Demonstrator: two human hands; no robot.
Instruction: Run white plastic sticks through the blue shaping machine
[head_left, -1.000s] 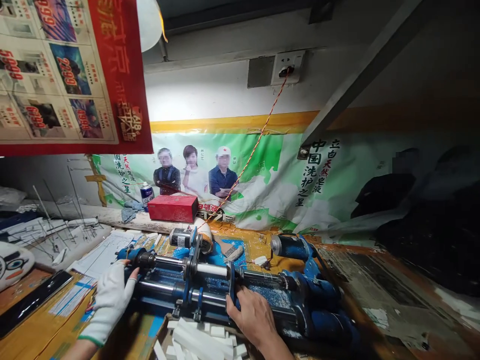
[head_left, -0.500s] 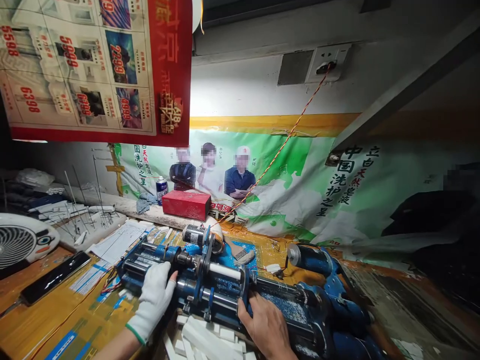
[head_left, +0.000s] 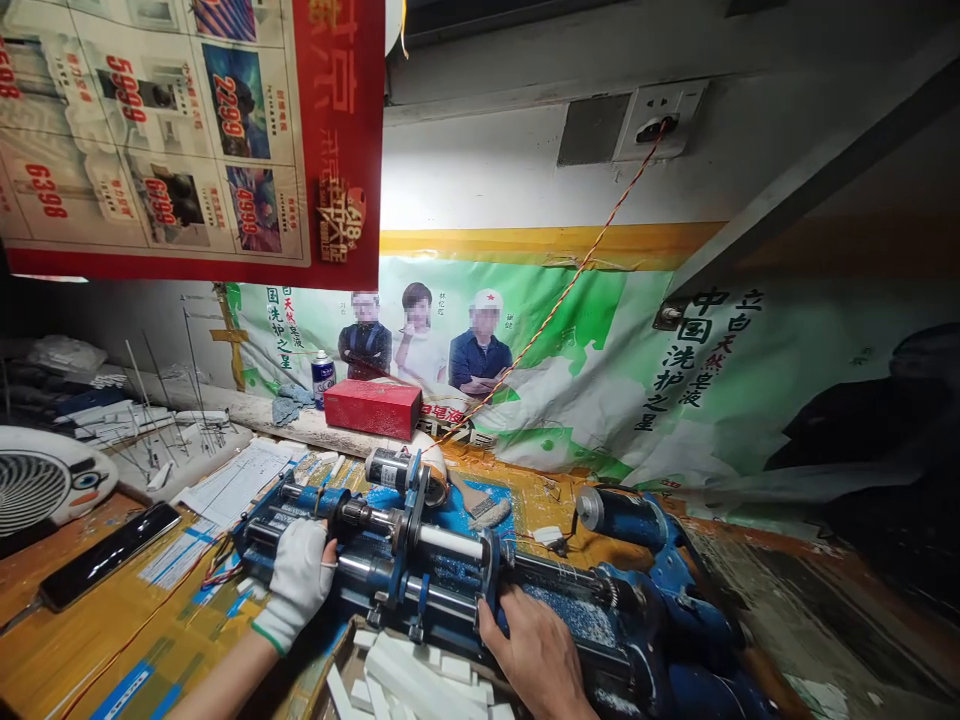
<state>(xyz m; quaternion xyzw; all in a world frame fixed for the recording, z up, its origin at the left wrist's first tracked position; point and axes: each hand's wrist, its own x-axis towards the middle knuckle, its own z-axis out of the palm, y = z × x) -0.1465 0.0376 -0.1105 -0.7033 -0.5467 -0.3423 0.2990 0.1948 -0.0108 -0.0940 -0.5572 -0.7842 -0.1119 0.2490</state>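
A blue bench machine like a small lathe (head_left: 450,572), with steel rods and a chuck, lies across the bench. A white rod (head_left: 452,543) sits between its chuck and an upright blue plate. My left hand (head_left: 301,560), in a white knit glove with the thumb tip bare, is wrapped over the left end of the machine; its fingertips are hidden. Bare, my right hand (head_left: 534,645) curls over the machine's carriage beside that upright plate, thumb against its front. Below the machine, white cut pieces (head_left: 416,680) fill a box.
Behind the machine lie a brush (head_left: 480,503), a red box (head_left: 373,408) and a spray can (head_left: 322,380). To the left are a phone (head_left: 109,556), a paper sheet (head_left: 236,482) and a fan (head_left: 45,490). A twisted cord (head_left: 555,315) runs down from the socket; a printed sheet (head_left: 187,140) hangs upper left.
My left hand has shifted a little left and up along the machine. My right hand stays nearly in place on the carriage. The white rod looks the same.
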